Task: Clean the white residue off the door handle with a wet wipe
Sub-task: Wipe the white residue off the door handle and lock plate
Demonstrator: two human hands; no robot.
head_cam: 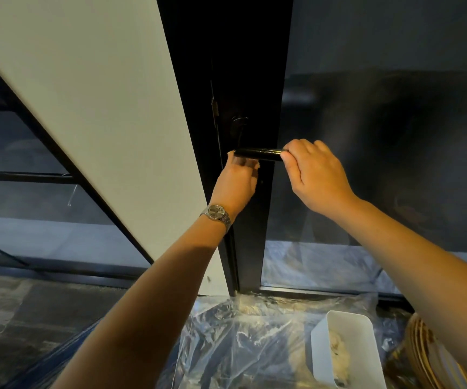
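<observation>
Our right hand [316,178] curls round the right end of the black door handle [257,155]. Our left hand [236,182] sits under its left end, blurred, so we cannot tell its grip. Any writing on the watch [216,211] is too small to read.

Only thing worn is a silver wristwatch [217,212] on the left wrist, round pale dial, metal link band. Left forearm [156,290] and right forearm [409,248] are both bare.

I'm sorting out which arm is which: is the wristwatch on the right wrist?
No, the wristwatch sits on the left wrist, below the left hand at the door handle.
</observation>
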